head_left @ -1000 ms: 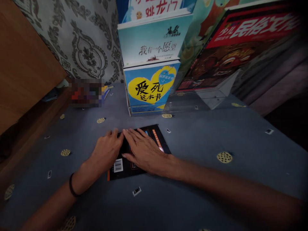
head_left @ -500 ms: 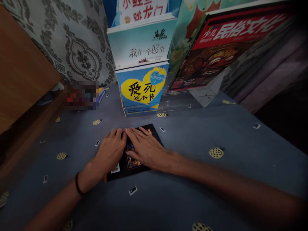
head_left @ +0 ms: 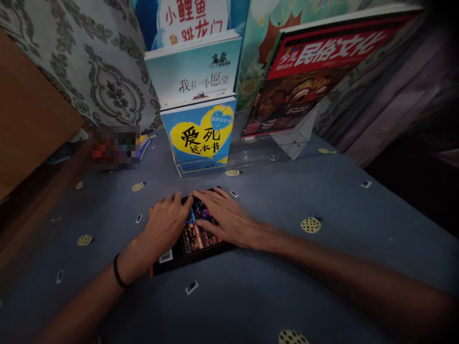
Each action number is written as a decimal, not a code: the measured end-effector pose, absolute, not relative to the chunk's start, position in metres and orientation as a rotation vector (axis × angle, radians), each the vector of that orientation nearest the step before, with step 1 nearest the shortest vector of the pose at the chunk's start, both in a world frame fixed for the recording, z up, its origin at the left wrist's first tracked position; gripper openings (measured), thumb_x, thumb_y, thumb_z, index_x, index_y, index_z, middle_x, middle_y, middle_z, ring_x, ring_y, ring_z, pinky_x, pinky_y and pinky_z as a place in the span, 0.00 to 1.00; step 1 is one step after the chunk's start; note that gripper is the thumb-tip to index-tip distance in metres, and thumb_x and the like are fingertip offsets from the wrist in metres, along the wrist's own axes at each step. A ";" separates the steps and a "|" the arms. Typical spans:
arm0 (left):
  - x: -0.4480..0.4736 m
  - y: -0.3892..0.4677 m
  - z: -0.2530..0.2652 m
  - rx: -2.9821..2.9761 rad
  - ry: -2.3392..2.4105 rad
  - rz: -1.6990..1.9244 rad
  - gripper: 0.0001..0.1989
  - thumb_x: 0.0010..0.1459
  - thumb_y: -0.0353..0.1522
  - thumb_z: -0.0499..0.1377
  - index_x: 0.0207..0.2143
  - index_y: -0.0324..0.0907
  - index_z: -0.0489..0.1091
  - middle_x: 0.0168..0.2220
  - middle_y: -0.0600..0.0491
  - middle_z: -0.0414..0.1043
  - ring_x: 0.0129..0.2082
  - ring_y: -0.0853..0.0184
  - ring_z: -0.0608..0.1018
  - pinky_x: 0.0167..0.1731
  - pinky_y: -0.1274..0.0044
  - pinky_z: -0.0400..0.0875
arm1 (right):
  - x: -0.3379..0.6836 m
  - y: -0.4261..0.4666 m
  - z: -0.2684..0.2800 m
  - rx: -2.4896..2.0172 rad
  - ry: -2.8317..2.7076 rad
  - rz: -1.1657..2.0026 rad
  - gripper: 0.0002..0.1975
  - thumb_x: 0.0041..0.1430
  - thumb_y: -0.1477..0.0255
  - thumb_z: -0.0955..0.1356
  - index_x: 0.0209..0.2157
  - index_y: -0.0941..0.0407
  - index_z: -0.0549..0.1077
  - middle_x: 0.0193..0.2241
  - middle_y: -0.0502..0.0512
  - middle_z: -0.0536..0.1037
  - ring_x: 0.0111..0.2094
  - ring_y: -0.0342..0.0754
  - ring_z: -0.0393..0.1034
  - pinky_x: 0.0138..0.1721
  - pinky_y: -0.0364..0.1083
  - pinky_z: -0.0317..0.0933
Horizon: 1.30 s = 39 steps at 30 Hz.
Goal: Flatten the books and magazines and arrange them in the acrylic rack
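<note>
A black book (head_left: 201,239) with small colourful pictures and an orange spine edge lies flat on the cloth. On its left part rests my left hand (head_left: 168,220), palm down, with a dark band on the wrist and its fingertips towards the far edge. My right hand (head_left: 227,217) lies palm down over the right part, fingers stretched and thumb apart. The fingertips of both hands come close together near the book's far edge. A white barcode label (head_left: 166,256) shows beside the left wrist. Neither hand lifts the book.
Behind the hands, a blue book with a yellow heart (head_left: 201,136) stands upright in a clear stand. A pale teal book (head_left: 197,71) and a red-topped book (head_left: 304,81) stand behind it. A blurred stack (head_left: 116,147) lies at the left. Pineapple-patterned cloth (head_left: 272,282) covers the surface.
The hands have spread slightly apart on the book, the right one shifting right, so more of the colourful pictures shows. The whole view has shifted a little.
</note>
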State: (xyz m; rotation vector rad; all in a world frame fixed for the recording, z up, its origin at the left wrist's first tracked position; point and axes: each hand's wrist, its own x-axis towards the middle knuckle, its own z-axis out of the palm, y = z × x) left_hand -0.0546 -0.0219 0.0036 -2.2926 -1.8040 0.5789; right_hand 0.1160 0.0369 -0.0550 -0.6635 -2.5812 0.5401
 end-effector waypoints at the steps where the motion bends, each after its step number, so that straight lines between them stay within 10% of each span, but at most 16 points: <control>1: -0.053 -0.021 0.005 -2.304 -1.802 0.577 0.23 0.66 0.21 0.48 0.62 0.37 0.61 0.45 0.42 0.73 0.46 0.55 0.78 0.38 0.69 0.76 | 0.117 0.037 -0.055 -0.655 -2.566 0.562 0.30 0.67 0.65 0.66 0.66 0.59 0.59 0.62 0.67 0.70 0.65 0.58 0.61 0.66 0.65 0.52; 18: -0.045 -0.007 -0.010 -2.491 -1.614 0.223 0.29 0.60 0.19 0.51 0.64 0.37 0.58 0.49 0.43 0.70 0.49 0.56 0.73 0.48 0.64 0.72 | 0.152 0.070 -0.068 -0.775 -2.077 1.064 0.23 0.67 0.74 0.59 0.62 0.54 0.63 0.54 0.62 0.78 0.55 0.53 0.74 0.54 0.60 0.69; 39: -0.041 0.015 -0.028 -2.790 -1.416 -0.115 0.29 0.59 0.17 0.47 0.63 0.36 0.62 0.62 0.41 0.67 0.62 0.58 0.70 0.58 0.59 0.68 | 0.152 0.078 -0.074 -0.764 -1.892 1.147 0.20 0.66 0.73 0.61 0.59 0.55 0.66 0.50 0.60 0.81 0.54 0.51 0.74 0.59 0.60 0.65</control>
